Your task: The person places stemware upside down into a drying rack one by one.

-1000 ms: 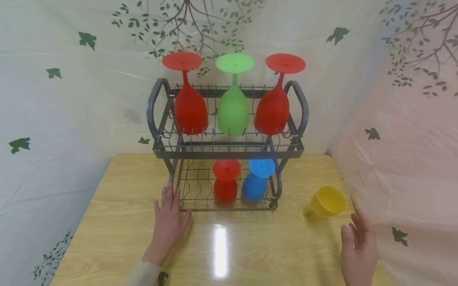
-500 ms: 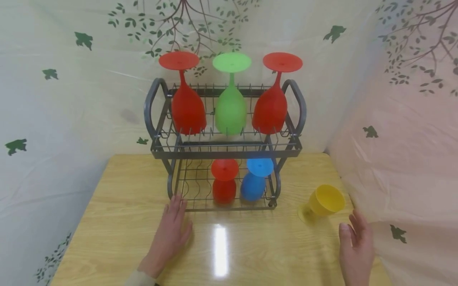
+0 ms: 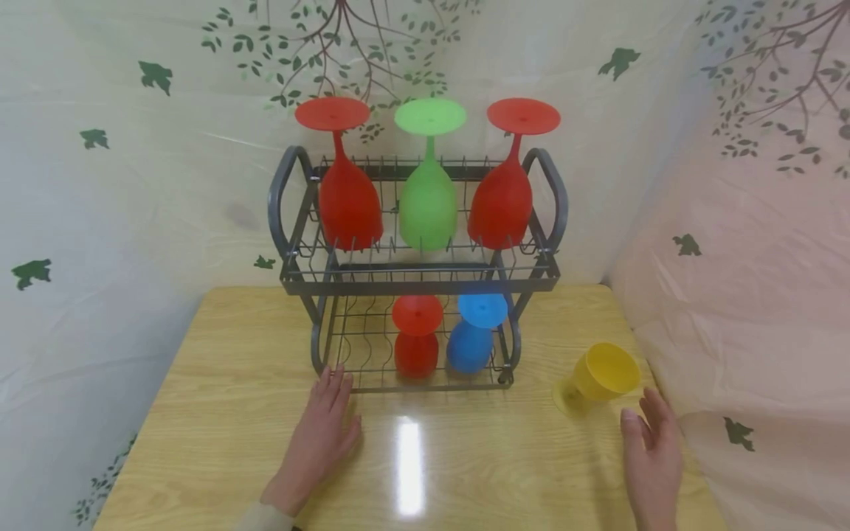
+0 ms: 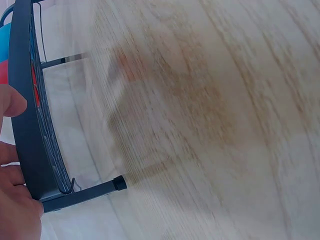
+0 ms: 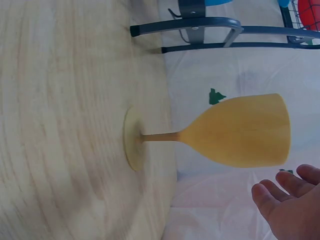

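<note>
A yellow plastic wine glass [image 3: 606,372] stands upright on the table, right of a two-tier dish rack [image 3: 421,284]. My right hand [image 3: 654,461] is just beside it, fingers apart from the bowl; in the right wrist view the loosely bent fingertips [image 5: 265,192] lie near the rim. My left hand [image 3: 322,428] rests its extended fingers on the lower tier's front left corner. In the left wrist view, the thumb [image 4: 12,101] lies against the dark bar. Upside down on the lower tier are a red glass [image 3: 416,354] and a blue glass [image 3: 470,346].
On the upper tier, two red glasses [image 3: 350,203] [image 3: 501,203] flank a green glass [image 3: 428,206], all upside down. Behind the wooden table [image 3: 505,457] hangs a pale cloth [image 3: 133,221] with leaf prints, and it also closes off the right side.
My left hand has slid from the rack's left side to its front corner. My right hand has drifted slightly left, closer to the yellow wine glass. The glasses stay put.
</note>
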Available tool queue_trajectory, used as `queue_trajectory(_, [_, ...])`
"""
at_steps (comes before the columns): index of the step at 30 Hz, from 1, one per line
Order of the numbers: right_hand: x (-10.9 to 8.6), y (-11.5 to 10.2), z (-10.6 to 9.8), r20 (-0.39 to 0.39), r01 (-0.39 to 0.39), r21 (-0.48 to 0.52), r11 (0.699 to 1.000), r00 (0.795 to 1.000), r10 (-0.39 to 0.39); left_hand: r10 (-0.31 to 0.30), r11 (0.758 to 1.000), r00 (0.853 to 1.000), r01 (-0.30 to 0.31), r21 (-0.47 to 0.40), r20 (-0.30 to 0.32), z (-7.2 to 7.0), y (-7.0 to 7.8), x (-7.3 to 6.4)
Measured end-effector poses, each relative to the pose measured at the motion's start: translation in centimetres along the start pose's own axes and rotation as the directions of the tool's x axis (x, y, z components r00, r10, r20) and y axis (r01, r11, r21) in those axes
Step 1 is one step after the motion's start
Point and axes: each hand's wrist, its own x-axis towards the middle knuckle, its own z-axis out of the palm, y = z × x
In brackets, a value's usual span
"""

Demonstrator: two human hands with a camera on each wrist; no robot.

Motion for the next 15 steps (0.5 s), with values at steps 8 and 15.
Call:
queue_trajectory(8, [0.7,0.8,0.5,0.086,-0.064,-0.016,0.998,0.994,0.065,-0.001,1.000,1.000,0.000,-0.028,-0.031,0.2,-0.1,-0.2])
queue_trajectory(15, [2.3,1.7,1.5,0.135,-0.006,0.016,1.000,0.991,0.004,0.007,1.000,0.999,-0.007,-0.023,-0.036,0.3,-0.1,-0.2])
